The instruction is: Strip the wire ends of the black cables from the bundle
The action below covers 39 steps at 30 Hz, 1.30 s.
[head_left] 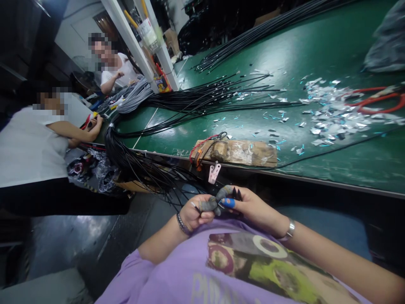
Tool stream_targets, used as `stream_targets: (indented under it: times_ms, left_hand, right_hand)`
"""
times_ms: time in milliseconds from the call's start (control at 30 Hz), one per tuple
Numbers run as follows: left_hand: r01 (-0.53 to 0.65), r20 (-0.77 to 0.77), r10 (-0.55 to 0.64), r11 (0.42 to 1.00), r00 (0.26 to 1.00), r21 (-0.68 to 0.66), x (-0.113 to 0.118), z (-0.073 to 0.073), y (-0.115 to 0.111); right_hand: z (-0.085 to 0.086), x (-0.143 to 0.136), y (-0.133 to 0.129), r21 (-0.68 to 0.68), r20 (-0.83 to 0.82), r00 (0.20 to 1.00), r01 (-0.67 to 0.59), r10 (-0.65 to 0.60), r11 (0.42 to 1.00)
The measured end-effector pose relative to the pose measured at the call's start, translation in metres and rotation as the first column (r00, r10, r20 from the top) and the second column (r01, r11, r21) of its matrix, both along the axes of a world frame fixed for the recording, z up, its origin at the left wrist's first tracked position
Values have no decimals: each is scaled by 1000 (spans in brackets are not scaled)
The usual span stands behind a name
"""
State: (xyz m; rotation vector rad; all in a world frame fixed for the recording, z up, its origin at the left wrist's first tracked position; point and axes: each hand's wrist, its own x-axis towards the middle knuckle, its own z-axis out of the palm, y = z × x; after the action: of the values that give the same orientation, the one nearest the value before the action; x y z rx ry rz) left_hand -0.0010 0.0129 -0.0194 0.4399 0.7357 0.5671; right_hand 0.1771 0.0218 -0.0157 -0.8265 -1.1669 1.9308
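My left hand [198, 212] is closed on a thin black cable [196, 207], whose pale tip sticks out between the fingers. Grey wrapping covers some of its fingertips. Against it, my right hand [242, 205] is closed too, with grey wrapping on a finger and blue tape round the thumb. A small tool with dark pointed ends [236, 194] shows in the right hand; its kind is hard to make out. The fingertips of both hands meet in front of my body, and what lies between them is mostly hidden.
A green table [303, 156] spans the front, with a wooden block [249, 153], a pink clip [214, 173] and black cable bundles [186, 99]. Foil scraps [335, 114] and red-handled scissors [379, 103] lie at right. Two people [34, 135] work at left. A white post [126, 40] rises behind.
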Motion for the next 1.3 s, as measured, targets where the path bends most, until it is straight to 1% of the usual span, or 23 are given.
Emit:
stream_targets:
  times_ms: [67, 167, 233, 267, 333, 500, 667, 767, 833, 967, 1033, 1133, 1200, 1300]
  left_hand:
    - [12, 10, -12, 1000, 1000, -5, -1, -1, 0]
    - [55, 10, -55, 998, 998, -1, -3, -2, -1]
    - [75, 0, -75, 997, 997, 2, -3, -3, -1]
    - [79, -5, -79, 997, 997, 2, -3, -3, -1]
    - [76, -14, -76, 997, 997, 4, -3, -3, -1]
    - [70, -29, -69, 997, 997, 16, -2, -3, -1]
    - [56, -62, -54, 998, 997, 29, 0, -1, -2]
    - [56, -129, -49, 997, 990, 47, 2, 2, -3]
    - [57, -198, -41, 996, 979, 75, 4, 4, -4]
    - [79, -358, -7, 979, 934, 187, 9, 8, -6]
    - [92, -434, 23, 966, 901, 242, 12, 10, -7]
    - [84, -516, 80, 954, 853, 288, 15, 11, -8]
    - [65, -532, 115, 950, 839, 307, 15, 12, -8]
    - [23, -512, 151, 948, 846, 317, 14, 13, -8]
  right_hand:
    - [2, 3, 1, 81, 18, 1000, 0, -2, 997]
    - [4, 6, 2, 230, 89, 996, -47, 27, 972]
    - [3, 8, 3, 281, 127, 991, -75, 40, 957]
    - [2, 8, 3, 282, 133, 990, -75, 39, 956]
    - [0, 7, 3, 242, 123, 992, -65, 35, 968]
    - [-3, 2, -1, 55, 59, 997, -51, 48, 997]
    - [-2, 1, -1, -27, 11, 999, -41, 42, 999]
    - [-1, 1, 0, -71, 27, 999, -33, 35, 997]
    - [0, 1, 0, -98, 72, 997, -19, 26, 995]
    - [0, 1, 2, -124, 175, 984, -21, 42, 992]
    - [1, 1, 3, -80, 218, 975, -32, 49, 996]
    - [0, 1, 6, 79, 318, 948, -12, -14, 997]
    - [-2, 2, 8, 188, 385, 919, 8, -81, 982]
    - [-6, 6, 8, 280, 446, 883, 16, -145, 960]
